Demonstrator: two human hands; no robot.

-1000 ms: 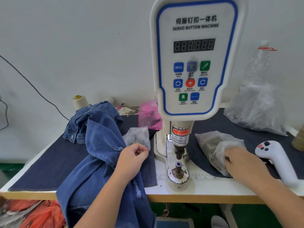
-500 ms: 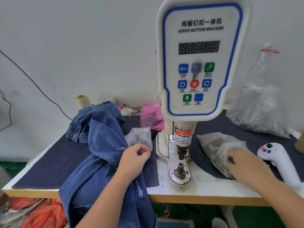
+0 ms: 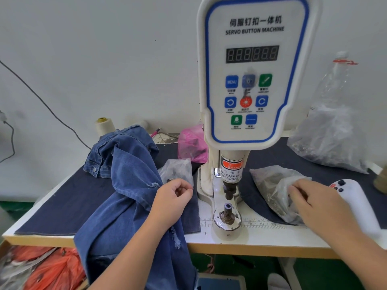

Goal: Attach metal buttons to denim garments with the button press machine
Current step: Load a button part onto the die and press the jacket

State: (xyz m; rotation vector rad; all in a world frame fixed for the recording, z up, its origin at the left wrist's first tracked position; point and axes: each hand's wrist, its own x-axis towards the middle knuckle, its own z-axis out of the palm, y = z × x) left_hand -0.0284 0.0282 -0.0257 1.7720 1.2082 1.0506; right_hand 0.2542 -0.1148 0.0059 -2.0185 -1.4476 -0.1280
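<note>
The white servo button machine (image 3: pixel 255 80) stands at the table's middle, its lower die post (image 3: pixel 227 212) bare under the punch. A blue denim garment (image 3: pixel 125 185) drapes over the table's front edge on the left. My left hand (image 3: pixel 172 198) rests on it beside a small clear bag (image 3: pixel 178 169), fingers curled with thumb and forefinger pinched together; anything between them is hidden. My right hand (image 3: pixel 314 203) reaches into a clear bag of metal buttons (image 3: pixel 272 185) right of the machine, fingertips buried in bunched plastic.
A dark denim cloth (image 3: pixel 62 201) covers most of the table. A pink bag (image 3: pixel 192 147) and a thread cone (image 3: pixel 103 125) sit at the back. A large clear bag (image 3: pixel 328 141) lies back right, a white handheld controller (image 3: pixel 356 201) beside my right hand. Orange bags (image 3: pixel 52 271) lie under the table.
Both hands stay almost where they were. My right hand's fingers have shifted slightly in the button bag. The view has moved a little.
</note>
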